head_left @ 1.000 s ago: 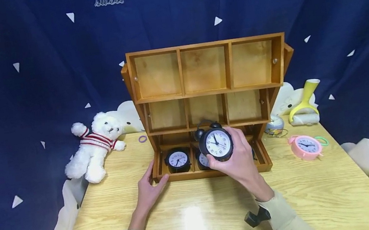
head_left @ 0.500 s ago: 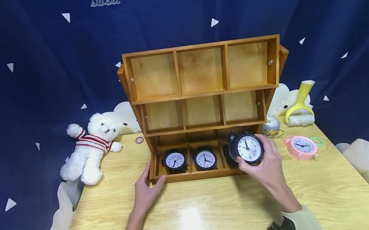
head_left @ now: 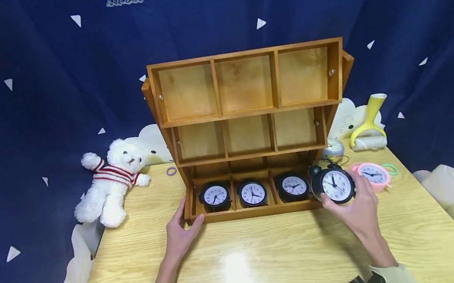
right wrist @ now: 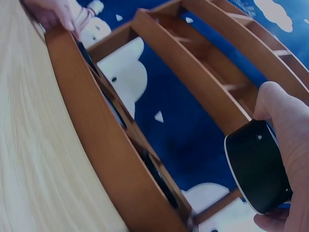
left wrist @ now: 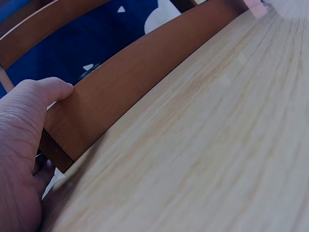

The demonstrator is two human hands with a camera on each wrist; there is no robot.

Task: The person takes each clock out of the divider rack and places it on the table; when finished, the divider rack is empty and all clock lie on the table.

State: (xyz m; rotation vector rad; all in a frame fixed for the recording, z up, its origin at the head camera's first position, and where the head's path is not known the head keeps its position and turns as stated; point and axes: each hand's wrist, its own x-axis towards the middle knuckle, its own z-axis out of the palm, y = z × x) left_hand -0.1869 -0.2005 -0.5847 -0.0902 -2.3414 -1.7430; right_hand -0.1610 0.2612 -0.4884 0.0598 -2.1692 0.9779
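Note:
My right hand holds a black twin-bell alarm clock by its round case, raised over the right end of the wooden shelf. Its white dial faces up toward the head camera. In the right wrist view the dark case sits between thumb and fingers. My left hand grips the shelf's front left corner; the thumb lies on the front board in the left wrist view. Three black alarm clocks, left, middle and right, lie in the bottom tier's compartments.
A pink alarm clock and a green ring lie to the right, with a yellow lint roller behind. A blue-white round object is partly hidden by the shelf. A white teddy bear and purple ring are left.
My right hand has carried the alarm clock rightward, from above the middle compartment to the shelf's right end, uncovering the clocks below. My left hand has stayed at the corner.

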